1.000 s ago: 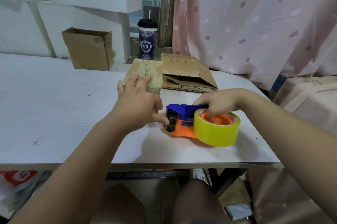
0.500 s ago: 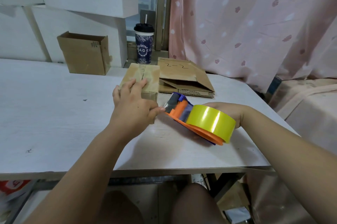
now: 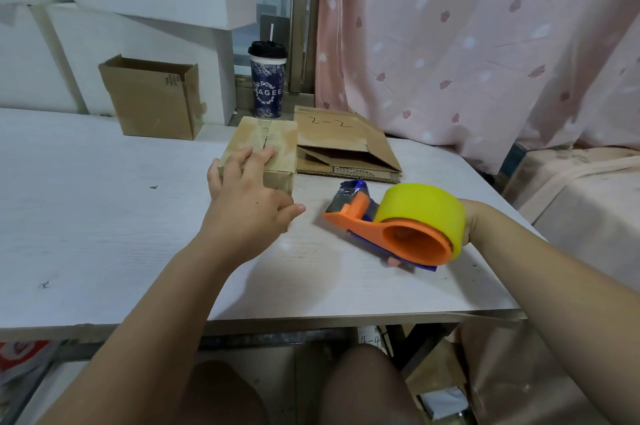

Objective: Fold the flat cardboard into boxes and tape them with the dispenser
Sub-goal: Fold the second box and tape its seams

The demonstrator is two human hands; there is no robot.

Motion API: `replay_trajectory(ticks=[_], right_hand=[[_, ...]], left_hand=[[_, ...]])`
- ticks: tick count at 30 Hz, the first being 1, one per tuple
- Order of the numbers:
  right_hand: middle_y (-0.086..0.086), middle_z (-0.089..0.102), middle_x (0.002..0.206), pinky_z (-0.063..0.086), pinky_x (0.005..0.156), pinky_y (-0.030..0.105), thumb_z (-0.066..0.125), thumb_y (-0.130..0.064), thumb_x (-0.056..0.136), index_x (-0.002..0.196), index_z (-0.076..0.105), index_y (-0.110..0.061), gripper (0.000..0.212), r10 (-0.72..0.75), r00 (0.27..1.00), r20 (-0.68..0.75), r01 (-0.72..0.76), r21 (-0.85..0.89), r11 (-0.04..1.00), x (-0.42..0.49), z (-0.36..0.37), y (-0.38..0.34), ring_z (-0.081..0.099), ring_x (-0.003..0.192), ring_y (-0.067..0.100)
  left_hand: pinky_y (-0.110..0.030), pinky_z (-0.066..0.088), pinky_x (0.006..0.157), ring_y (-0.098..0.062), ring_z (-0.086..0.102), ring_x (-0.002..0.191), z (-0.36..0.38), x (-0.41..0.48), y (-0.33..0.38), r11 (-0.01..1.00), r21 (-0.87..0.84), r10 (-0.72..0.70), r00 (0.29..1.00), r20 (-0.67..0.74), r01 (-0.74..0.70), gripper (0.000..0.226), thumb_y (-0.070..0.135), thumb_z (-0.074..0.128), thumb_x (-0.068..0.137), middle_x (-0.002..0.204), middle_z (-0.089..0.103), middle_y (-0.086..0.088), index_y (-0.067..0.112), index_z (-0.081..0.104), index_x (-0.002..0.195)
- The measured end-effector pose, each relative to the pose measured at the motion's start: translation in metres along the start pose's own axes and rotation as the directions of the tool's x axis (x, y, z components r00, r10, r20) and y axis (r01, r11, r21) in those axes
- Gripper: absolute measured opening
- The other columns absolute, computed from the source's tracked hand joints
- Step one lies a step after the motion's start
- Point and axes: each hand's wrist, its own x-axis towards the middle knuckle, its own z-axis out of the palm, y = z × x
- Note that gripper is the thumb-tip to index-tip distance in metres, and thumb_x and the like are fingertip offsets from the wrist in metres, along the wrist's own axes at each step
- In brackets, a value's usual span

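Head view: left hand flat on box, right hand gripping dispenser; light box may skid under the pull

We see a small closed cardboard box, its top seam covered in clear tape. Just right of this box lies a stack of flat cardboard marked "2-2". Nearer us and right of the box, the orange-and-blue tape dispenser sits tilted, its blade end towards the box, and carries a fat yellow tape roll. Behind the box to the left stands an open-topped brown carton.
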Motion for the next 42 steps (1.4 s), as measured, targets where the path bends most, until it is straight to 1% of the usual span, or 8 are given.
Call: replay_trajectory(ticks=[3, 9, 13, 16, 22, 32, 38, 42], right_hand=[[0.024, 0.065, 0.097, 0.058, 0.062, 0.032, 0.086, -0.018, 0.064, 0.102, 0.061, 0.0, 0.049, 0.025, 0.963, 0.27, -0.042, 0.057, 0.998, -0.005, -0.003, -0.006, 0.069, 0.072, 0.028], [0.005, 0.056, 0.065, 0.041, 0.051, 0.023, 0.056, 0.002, 0.082, 0.091, 0.061, -0.005, 0.013, -0.168, 0.976, 0.136, 0.187, -0.147, 0.971, 0.002, 0.005, -0.012, 0.053, 0.055, 0.013], [0.006, 0.062, 0.074, 0.043, 0.056, 0.022, 0.057, 0.002, 0.086, 0.092, 0.068, -0.006, 0.015, -0.191, 0.977, 0.093, 0.21, -0.287, 0.935, 0.008, 0.014, -0.017, 0.056, 0.064, 0.015], [0.01, 0.064, 0.088, 0.046, 0.06, 0.024, 0.061, -0.007, 0.09, 0.109, 0.067, -0.007, 0.02, -0.209, 0.977, -0.041, 0.186, -0.317, 0.93, 0.015, 0.016, -0.02, 0.057, 0.075, 0.02], [0.003, 0.064, 0.091, 0.044, 0.057, 0.025, 0.072, -0.022, 0.08, 0.106, 0.068, -0.028, 0.027, -0.378, 0.891, -0.25, 0.196, -0.538, 0.82, 0.023, 0.016, -0.028, 0.059, 0.079, 0.019], [-0.001, 0.062, 0.089, 0.042, 0.061, 0.025, 0.071, -0.028, 0.08, 0.112, 0.063, -0.028, 0.033, -0.456, 0.805, -0.379, 0.064, -0.709, 0.702, 0.039, 0.025, -0.031, 0.057, 0.081, 0.017], [0.001, 0.048, 0.127, 0.04, 0.09, 0.032, 0.057, -0.018, 0.078, 0.134, 0.046, -0.036, 0.06, -0.603, 0.73, -0.322, 0.168, -0.77, 0.615, 0.029, 0.039, -0.039, 0.036, 0.123, 0.026], [-0.006, 0.049, 0.12, 0.029, 0.105, 0.031, 0.062, -0.033, 0.083, 0.112, 0.063, -0.029, 0.03, -0.81, 0.56, -0.172, 0.28, -0.881, 0.381, 0.015, 0.068, -0.049, 0.031, 0.124, 0.02]], left_hand=[[-0.05, -0.008, 0.112, -0.021, -0.007, 0.14, -0.006, -0.001, -0.003, 1.0, -0.014, 0.014, 0.996, 0.085, -0.013, 0.037, 0.058, 0.041, 0.09, 0.158, 0.005, -0.001, 0.038, 0.071, 0.08], [-0.052, -0.006, 0.113, -0.023, -0.004, 0.142, -0.014, -0.001, -0.003, 0.995, -0.098, 0.026, 0.994, 0.102, -0.016, 0.008, 0.034, 0.049, 0.089, 0.158, 0.007, -0.003, 0.042, 0.046, 0.09], [-0.052, 0.005, 0.112, -0.026, 0.007, 0.142, -0.018, 0.001, -0.006, 0.991, -0.125, 0.053, 0.995, 0.089, -0.042, 0.076, 0.031, 0.05, 0.089, 0.156, 0.019, -0.003, 0.069, -0.004, 0.128], [-0.047, 0.016, 0.111, -0.027, 0.016, 0.14, -0.01, 0.002, -0.005, 0.999, 0.021, 0.032, 0.999, 0.024, -0.032, 0.104, 0.044, 0.06, 0.085, 0.151, 0.03, 0.001, 0.06, -0.035, 0.125], [-0.041, 0.035, 0.095, -0.022, 0.037, 0.127, -0.004, 0.009, -0.008, 1.0, 0.028, 0.0, 0.983, -0.185, 0.006, 0.07, 0.034, 0.064, 0.086, 0.128, 0.053, 0.003, 0.03, 0.024, 0.143], [-0.037, 0.041, 0.07, -0.026, 0.052, 0.092, -0.014, 0.008, -0.013, 0.994, -0.003, 0.106, 0.973, -0.207, -0.109, 0.02, 0.023, 0.045, 0.096, 0.104, 0.061, -0.005, 0.014, 0.042, 0.114], [-0.042, 0.042, 0.085, -0.028, 0.047, 0.117, -0.01, 0.004, -0.013, 0.994, 0.047, 0.108, 0.98, -0.169, -0.101, 0.03, 0.028, 0.046, 0.095, 0.124, 0.057, -0.006, 0.011, 0.043, 0.119], [-0.04, 0.04, 0.089, -0.026, 0.044, 0.122, -0.01, 0.005, -0.016, 0.994, 0.07, 0.096, 0.99, -0.105, -0.089, 0.052, 0.04, 0.063, 0.085, 0.127, 0.054, -0.003, 0.014, 0.039, 0.124]])
